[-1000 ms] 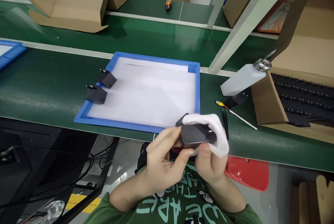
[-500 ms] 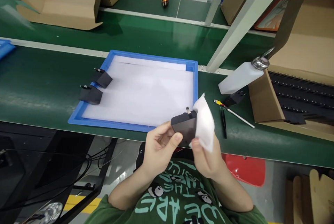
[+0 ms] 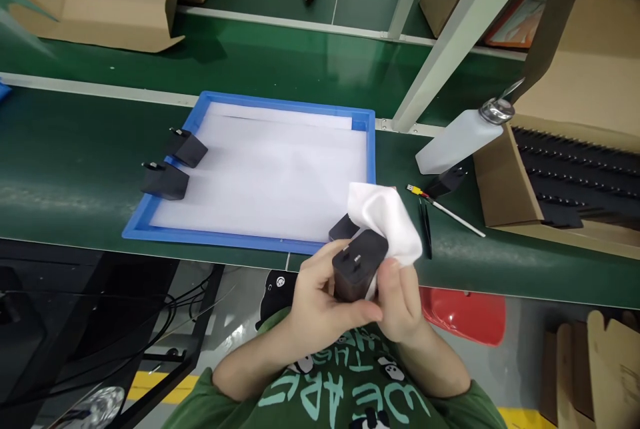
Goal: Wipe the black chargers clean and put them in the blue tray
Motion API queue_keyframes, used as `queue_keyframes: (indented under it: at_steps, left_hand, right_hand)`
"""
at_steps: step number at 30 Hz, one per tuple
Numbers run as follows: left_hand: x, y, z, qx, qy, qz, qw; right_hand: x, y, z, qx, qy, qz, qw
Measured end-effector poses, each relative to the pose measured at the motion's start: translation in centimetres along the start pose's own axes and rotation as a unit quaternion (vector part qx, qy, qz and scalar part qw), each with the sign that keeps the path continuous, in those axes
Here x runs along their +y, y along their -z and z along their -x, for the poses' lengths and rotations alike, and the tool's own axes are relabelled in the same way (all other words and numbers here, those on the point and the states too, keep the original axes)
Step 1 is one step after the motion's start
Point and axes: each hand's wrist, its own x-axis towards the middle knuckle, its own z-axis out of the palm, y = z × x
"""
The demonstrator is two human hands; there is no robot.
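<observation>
A black plug adapter (image 3: pixel 357 265) is held in my left hand (image 3: pixel 320 302), its pin face turned up toward me. Pinched in my right hand (image 3: pixel 401 295) is a white cloth (image 3: pixel 387 215), which lies against the adapter's right side. Just behind the held adapter, another black block (image 3: pixel 343 227) shows partly at the tray's front edge. The blue tray (image 3: pixel 371 149) is lined with a white sheet (image 3: pixel 270 175). On its left edge rest two more black adapters, one behind (image 3: pixel 186 147) and one in front (image 3: pixel 165 181).
To the right lie black tweezers (image 3: pixel 426 229), a white stick with a yellow end (image 3: pixel 453 217) and a black adapter (image 3: pixel 447 182) beside a leaning pump bottle (image 3: pixel 457 142). A cardboard box of adapters (image 3: pixel 510 182) is at far right. A metal post (image 3: pixel 450 42) rises behind.
The held adapter has turned so its pin face shows. The cloth has opened out and shifted over its upper right side. A black block now shows behind it. The view has shifted slightly.
</observation>
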Motion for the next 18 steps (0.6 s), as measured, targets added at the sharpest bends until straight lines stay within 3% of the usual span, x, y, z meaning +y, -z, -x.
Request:
queue_keyframes:
  at_steps: [2, 5, 8, 12, 14, 16, 18]
  left_hand:
    - [-0.1, -0.1, 0.1, -0.002, 0.018, 0.002, 1.000]
    - [-0.6, 0.1, 0.3, -0.009, 0.032, 0.019, 0.999]
    - [-1.0, 1.1, 0.3, -0.033, 0.028, -0.005, 0.999]
    - [-0.4, 2.9, -0.4, -0.186, -0.040, -0.160, 0.969]
    - [0.0, 3.4, -0.6, -0.251, -0.046, -0.206, 0.944]
    - [0.0, 3.5, -0.7, -0.262, -0.040, -0.212, 0.941]
    - [-0.4, 3.3, -0.6, -0.230, -0.043, -0.191, 0.953]
  right_hand:
    - [-0.4, 0.4, -0.7, -0.003, 0.017, -0.012, 1.000]
    - [-1.4, 1.2, -2.1, -0.010, 0.081, 0.056, 0.995]
    - [-2.2, 2.8, -3.4, -0.083, 0.099, 0.117, 0.985]
    - [-2.5, 5.2, -4.6, -0.222, 0.094, 0.121, 0.963]
    - [-2.7, 5.7, -4.7, -0.255, 0.104, 0.156, 0.949]
    - [-2.9, 5.6, -4.4, -0.251, 0.095, 0.185, 0.946]
    - [-3.1, 4.9, -3.8, -0.205, 0.075, 0.171, 0.961]
